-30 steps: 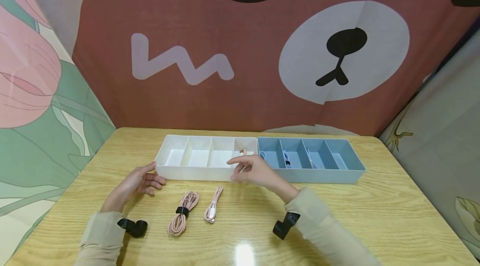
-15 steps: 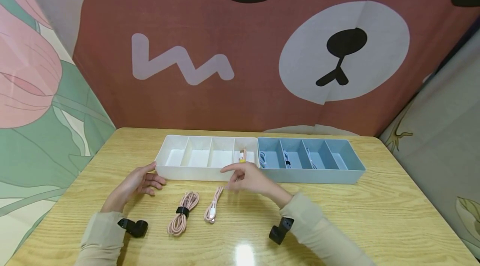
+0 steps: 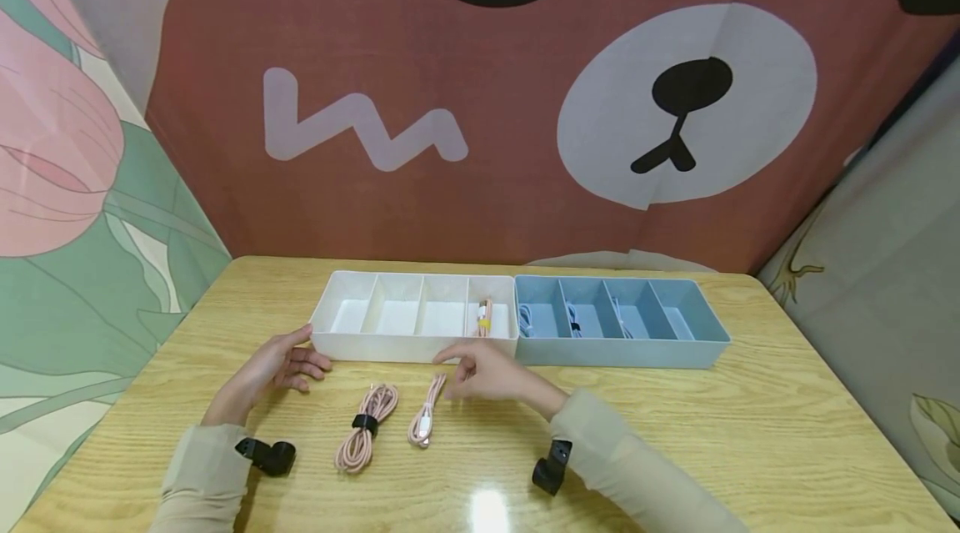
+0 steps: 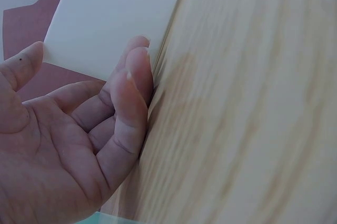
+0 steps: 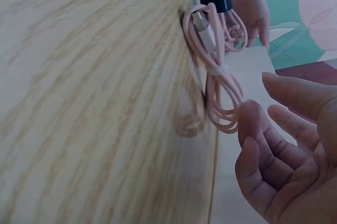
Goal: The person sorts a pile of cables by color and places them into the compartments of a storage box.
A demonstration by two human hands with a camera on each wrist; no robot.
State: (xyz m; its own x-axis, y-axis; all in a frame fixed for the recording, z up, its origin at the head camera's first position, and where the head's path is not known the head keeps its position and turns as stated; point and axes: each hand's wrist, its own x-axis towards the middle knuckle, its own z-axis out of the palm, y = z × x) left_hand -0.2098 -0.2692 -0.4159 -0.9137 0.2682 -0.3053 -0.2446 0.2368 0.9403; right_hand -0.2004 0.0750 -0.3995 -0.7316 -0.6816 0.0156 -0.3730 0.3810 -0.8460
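Note:
My left hand [image 3: 273, 366] rests at the left end of the white compartment box [image 3: 412, 347], fingers relaxed, the thumb at its corner. In the left wrist view the palm shows with nothing in it. My right hand [image 3: 483, 370] hovers in front of that box, fingers loosely bent and holding nothing. Its fingertips are right by the top of a small pink USB cable [image 5: 213, 74], which is coiled and tied. Left of that cable lies a larger pink cable bundle [image 3: 366, 426] with a black strap. Another pink cable [image 3: 485, 316] with a yellow band lies in the white box's rightmost compartment.
A blue compartment box [image 3: 622, 353] abuts the white one on the right. Blue cables [image 3: 574, 320] lie in several of its compartments. Both boxes stand near the back of the wooden table [image 3: 750, 450], before a printed curtain [image 3: 510, 183].
My right hand has moved from over the white box's rightmost compartment down and left toward the small pink cable, uncovering the cable in that compartment. The left hand has stayed still.

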